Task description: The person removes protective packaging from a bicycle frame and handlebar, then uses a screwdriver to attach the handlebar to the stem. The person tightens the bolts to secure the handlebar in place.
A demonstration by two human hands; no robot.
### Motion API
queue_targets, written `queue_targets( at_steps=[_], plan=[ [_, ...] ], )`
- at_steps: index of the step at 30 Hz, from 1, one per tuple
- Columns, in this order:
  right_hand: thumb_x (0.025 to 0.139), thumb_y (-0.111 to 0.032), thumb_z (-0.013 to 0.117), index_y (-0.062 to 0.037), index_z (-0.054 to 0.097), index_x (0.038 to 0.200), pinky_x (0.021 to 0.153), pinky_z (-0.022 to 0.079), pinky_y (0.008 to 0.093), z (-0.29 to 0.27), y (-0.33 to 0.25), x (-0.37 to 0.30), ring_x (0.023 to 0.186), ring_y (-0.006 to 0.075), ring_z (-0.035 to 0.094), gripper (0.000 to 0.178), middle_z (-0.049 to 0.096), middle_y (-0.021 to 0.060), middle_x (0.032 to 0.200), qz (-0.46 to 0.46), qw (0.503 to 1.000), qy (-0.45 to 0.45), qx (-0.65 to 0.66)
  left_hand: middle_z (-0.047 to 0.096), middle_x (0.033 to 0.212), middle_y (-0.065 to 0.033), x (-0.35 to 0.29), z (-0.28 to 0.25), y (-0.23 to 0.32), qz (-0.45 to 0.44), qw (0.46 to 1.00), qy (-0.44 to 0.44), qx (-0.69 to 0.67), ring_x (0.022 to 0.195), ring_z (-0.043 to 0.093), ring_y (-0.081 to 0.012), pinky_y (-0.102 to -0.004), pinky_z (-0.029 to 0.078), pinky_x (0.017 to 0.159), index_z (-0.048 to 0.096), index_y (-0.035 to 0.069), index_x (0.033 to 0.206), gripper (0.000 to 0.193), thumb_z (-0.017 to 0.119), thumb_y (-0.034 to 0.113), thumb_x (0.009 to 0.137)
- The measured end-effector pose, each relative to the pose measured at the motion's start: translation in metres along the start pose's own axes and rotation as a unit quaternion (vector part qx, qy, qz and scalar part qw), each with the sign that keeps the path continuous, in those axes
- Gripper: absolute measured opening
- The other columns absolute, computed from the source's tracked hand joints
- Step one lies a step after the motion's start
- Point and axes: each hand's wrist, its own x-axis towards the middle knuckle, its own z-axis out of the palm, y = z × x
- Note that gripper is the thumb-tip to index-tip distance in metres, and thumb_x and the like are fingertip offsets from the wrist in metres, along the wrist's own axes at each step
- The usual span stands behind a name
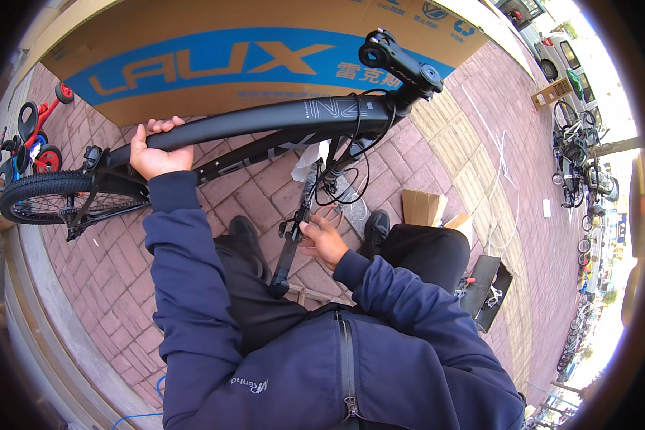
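Left fingers clamp the pale-lettered bicycle frame; right fingers touch the handlebar, grip unclear

**Black and navy against dusty red**

Across the upper centre, the bicycle frame is matt black with fine pale-grey line graphics; its rear tyre, at left, is black too. Behind, at the top, the cardboard box is tan-brown, crossed by a broad blue band. The paving is dusty pinkish red in a block pattern, with a beige-yellow ribbed strip right of centre. At the bottom, the jacket is navy with small white lettering, the trousers black. At upper left, a small cycle shows bright red and black.
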Motion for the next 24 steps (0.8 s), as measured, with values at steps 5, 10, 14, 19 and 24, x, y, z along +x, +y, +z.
queue_targets(
  at_steps=[5,10,14,19,24],
  plan=[
    [0.091,-0.059,0.066,-0.0032,0.025,0.155,0.103,0.042,0.0566,0.024,0.004,0.007,0.12,0.0338,0.056,0.094,0.052,0.0192,0.138,0.038,0.998,0.033,0.043,0.05,0.074,-0.0044,0.004,-0.003,0.002,-0.001,1.0,-0.014,0.007,0.073,0.053,-0.0212,-0.0434,0.048,0.084,0.054,0.003,0.089,0.023,0.052,0.025,0.095],
    [0.089,-0.074,0.056,-0.0141,0.057,0.127,0.098,0.046,0.053,0.021,0.006,0.011,0.114,0.0292,0.058,0.071,0.061,0.0113,0.125,0.049,0.978,-0.082,0.184,0.05,0.074,-0.0048,0.005,-0.005,0.003,-0.006,1.0,-0.026,0.016,0.073,0.053,-0.0217,-0.0424,0.049,0.086,0.053,0.003,0.088,0.022,0.05,0.024,0.095],
    [0.089,-0.076,0.053,-0.0188,0.06,0.116,0.081,0.051,0.0413,-0.005,0.009,-0.013,0.091,0.0192,0.063,0.063,0.068,0.004,0.102,0.094,0.981,-0.09,0.142,0.052,0.072,-0.0054,0.007,-0.008,0.006,-0.012,0.999,-0.04,0.018,0.071,0.053,-0.0224,-0.0428,0.048,0.085,0.055,0.003,0.084,0.025,0.05,0.024,0.096],
    [0.092,-0.074,0.05,-0.0106,0.06,0.119,0.078,0.053,0.0374,-0.027,0.008,-0.045,0.086,0.0189,0.064,0.07,0.067,0.0063,0.101,0.107,0.987,-0.119,0.007,0.049,0.071,-0.0047,0.016,-0.012,0.009,-0.019,0.999,-0.039,0.007,0.07,0.052,-0.0223,-0.0428,0.048,0.085,0.054,0.004,0.084,0.022,0.051,0.023,0.095],
    [0.096,-0.053,0.061,-0.0007,0.063,0.124,0.084,0.053,0.0378,-0.086,-0.059,-0.073,0.101,0.0239,0.066,0.06,0.068,0.018,0.112,-0.091,0.861,-0.168,-0.472,0.048,0.073,-0.0034,0.019,-0.015,0.014,-0.025,0.998,-0.052,0.02,0.072,0.052,-0.0226,-0.0443,0.048,0.087,0.052,0.003,0.085,0.021,0.053,0.023,0.093]
  ],
)
